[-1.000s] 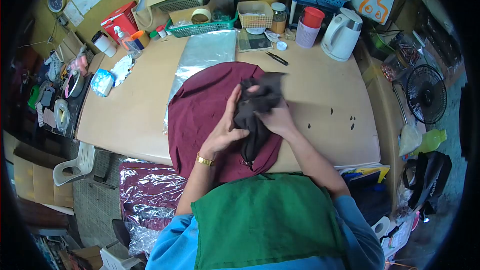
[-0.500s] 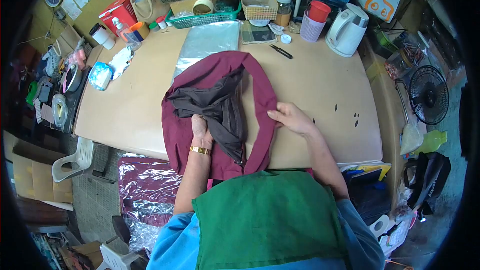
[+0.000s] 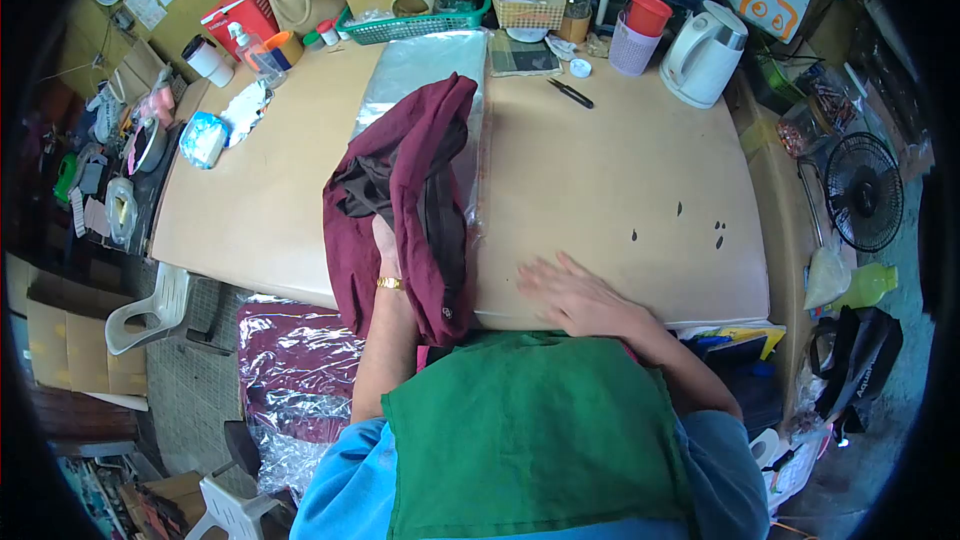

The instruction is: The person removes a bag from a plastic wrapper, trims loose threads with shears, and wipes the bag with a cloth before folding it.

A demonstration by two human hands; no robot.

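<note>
A maroon jacket (image 3: 415,170) with a dark lining lies bunched on the table, one side folded over towards the left. My left hand (image 3: 384,240), with a gold watch or bracelet at the wrist, reaches into its opening; the cloth hides the fingers. To the right of the jacket, and apart from it, my right hand (image 3: 575,292) is over the table near the front edge. It is blurred, its fingers stretched out and nothing in them. Clear plastic sheets (image 3: 425,65) lie partly beneath the jacket.
Black thread snips (image 3: 570,93) lie towards the back of the tan table (image 3: 600,180). A white kettle (image 3: 703,55), a lilac basket (image 3: 633,48) and a green tray (image 3: 415,28) stand along the back. Plastic-wrapped maroon packs (image 3: 300,370) sit below the front edge at left.
My right hand has let go of the jacket's right edge and moved down, nearer the table's front. That edge now lies folded over to the left, covering much of the dark lining.
</note>
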